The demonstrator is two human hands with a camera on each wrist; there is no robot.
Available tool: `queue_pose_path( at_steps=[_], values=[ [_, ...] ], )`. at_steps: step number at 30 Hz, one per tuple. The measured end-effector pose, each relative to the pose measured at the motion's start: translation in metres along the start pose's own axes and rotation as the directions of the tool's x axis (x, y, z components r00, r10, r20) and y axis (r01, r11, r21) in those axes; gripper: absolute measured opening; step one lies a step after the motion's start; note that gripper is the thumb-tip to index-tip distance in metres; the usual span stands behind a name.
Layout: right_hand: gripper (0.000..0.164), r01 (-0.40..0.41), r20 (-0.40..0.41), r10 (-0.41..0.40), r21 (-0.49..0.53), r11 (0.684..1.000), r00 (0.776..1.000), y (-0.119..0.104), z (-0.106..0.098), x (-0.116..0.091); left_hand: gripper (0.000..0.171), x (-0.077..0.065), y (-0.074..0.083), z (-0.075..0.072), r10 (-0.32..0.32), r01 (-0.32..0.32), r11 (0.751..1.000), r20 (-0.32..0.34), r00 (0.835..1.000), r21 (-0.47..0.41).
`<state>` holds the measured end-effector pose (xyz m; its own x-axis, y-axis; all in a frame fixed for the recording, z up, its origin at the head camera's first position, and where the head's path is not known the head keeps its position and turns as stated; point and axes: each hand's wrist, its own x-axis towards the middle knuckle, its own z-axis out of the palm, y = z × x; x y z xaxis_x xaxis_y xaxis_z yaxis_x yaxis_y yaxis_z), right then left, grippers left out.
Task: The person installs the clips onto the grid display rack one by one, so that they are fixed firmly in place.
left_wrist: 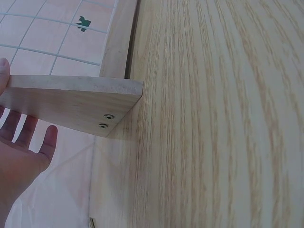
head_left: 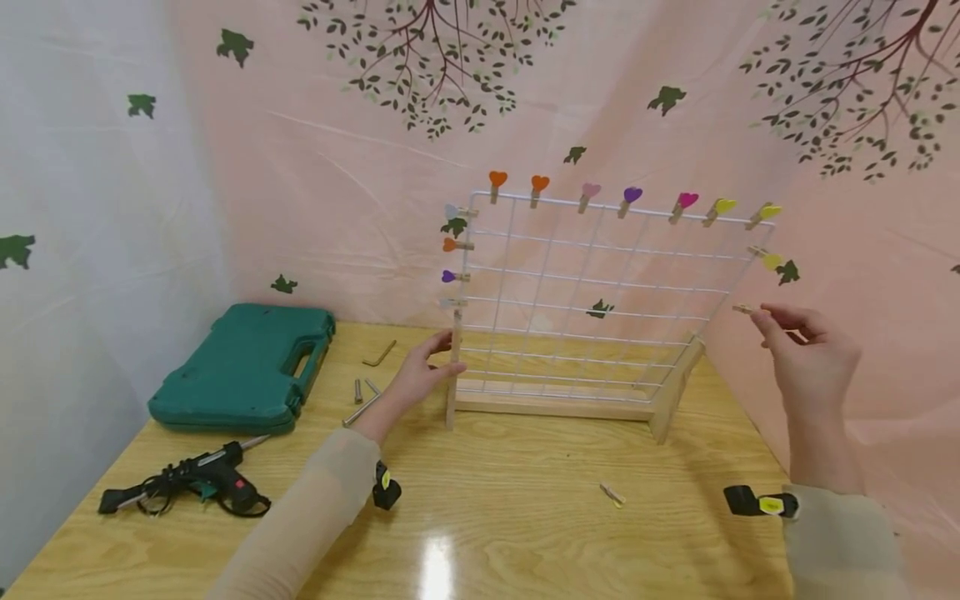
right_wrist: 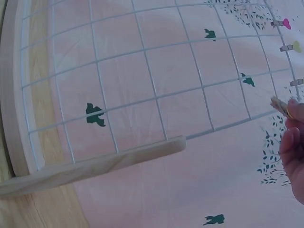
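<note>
A white wire grid (head_left: 585, 275) stands in a wooden stand, with small heart clothespins along its top and sides. My left hand (head_left: 423, 371) holds the stand's left side board (left_wrist: 71, 97), thumb at one edge and the other fingers by its outer face. Off the grid's right side, my right hand (head_left: 813, 350) pinches a small wooden clothespin (right_wrist: 281, 107) between thumb and finger, its bare end pointing toward the grid. Just above it, a clothespin with a yellow heart (head_left: 771, 262) is clipped to the grid's right edge.
One loose clothespin (head_left: 612, 495) lies on the wooden table (head_left: 480, 500). To the left are a green plastic case (head_left: 232, 367), a black soldering gun (head_left: 217, 479), several bolts (head_left: 362, 410) and a hex key (head_left: 380, 353). Printed cloth (head_left: 360, 183) hangs behind.
</note>
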<state>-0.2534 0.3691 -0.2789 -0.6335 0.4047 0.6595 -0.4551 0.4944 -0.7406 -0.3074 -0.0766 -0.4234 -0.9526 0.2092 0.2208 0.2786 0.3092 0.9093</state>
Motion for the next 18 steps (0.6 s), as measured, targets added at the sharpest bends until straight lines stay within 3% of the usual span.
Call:
queue_pose_path(
  at_steps=[3, 7, 13, 18],
  values=[
    [0.026, -0.028, -0.098, 0.039, 0.109, 0.994, 0.994, 0.0, 0.006, 0.007, 0.069, 0.0, -0.001, 0.0, -0.005, 0.005, 1.0, 0.0, 1.0, -0.002],
    [0.03, -0.053, -0.164, 0.1, 0.265, 0.963, 0.981, 0.003, 0.015, 0.013, 0.07, 0.0, -0.002, 0.0, -0.014, 0.014, 1.0, -0.002, 1.0, -0.003],
    [0.03, -0.043, -0.27, 0.106, 0.23, 0.972, 0.957, 0.005, 0.027, 0.018, 0.07, 0.0, -0.004, 0.001, -0.006, 0.006, 1.0, -0.001, 1.0, -0.006],
    [0.029, -0.052, -0.289, 0.121, 0.233, 0.971, 0.95, 0.005, 0.034, 0.021, 0.068, 0.001, -0.004, 0.0, 0.007, -0.007, 1.0, -0.007, 1.0, 0.0]
  ],
)
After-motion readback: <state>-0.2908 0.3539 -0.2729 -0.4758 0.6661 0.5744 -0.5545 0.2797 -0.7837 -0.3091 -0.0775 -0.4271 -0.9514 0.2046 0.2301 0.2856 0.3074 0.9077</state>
